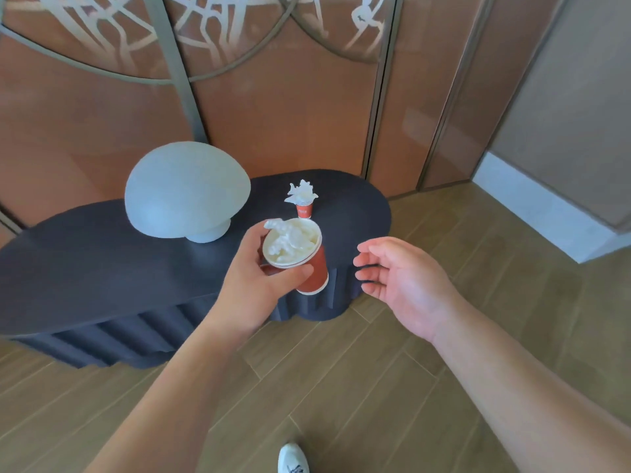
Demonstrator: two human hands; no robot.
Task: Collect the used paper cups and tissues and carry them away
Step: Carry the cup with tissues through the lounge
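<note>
1. Mid-frame, your left hand (259, 278) grips a red paper cup (312, 268) stuffed with crumpled tissue (290, 242).
2. Above it, a second tissue-filled cup (304, 209) stands on the worktop (102, 261).
3. Your right hand (399, 278) hovers beside, fingers relaxed.

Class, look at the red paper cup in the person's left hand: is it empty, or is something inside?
Not empty. The red paper cup in the left hand holds crumpled white tissue, filling it to the rim.

I see a bright, evenly lit scene with soft, diffuse light and only faint shadows. The wide lens bows the wall panels (280, 97) and floor planks (358, 387) near the edges. Detail looks slightly soft throughout, with no harsh glare.
</note>
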